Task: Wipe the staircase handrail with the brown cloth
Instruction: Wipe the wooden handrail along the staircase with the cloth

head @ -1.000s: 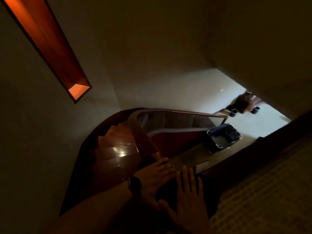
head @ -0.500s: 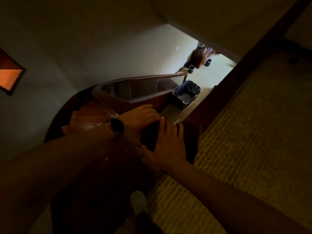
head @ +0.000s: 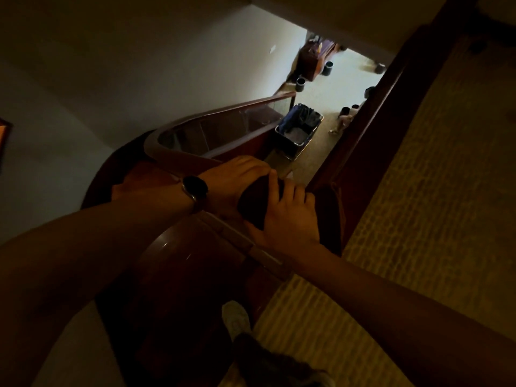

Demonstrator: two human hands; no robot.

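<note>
While the stairwell is too dim to show any sheen or dust, the handrail (head: 178, 156) curving from centre-left up toward the lit landing at upper right looks mostly still to be wiped. At frame centre the left hand (head: 231, 182), watch (head: 195, 187) on its wrist, curls its fingers over the rail top and the cloth's edge. Just right of it the brown cloth (head: 255, 202) lies bunched on the rail, pressed under the right hand (head: 287, 219), whose fingers are spread nearly flat over it. Wiping seems just begun here.
</note>
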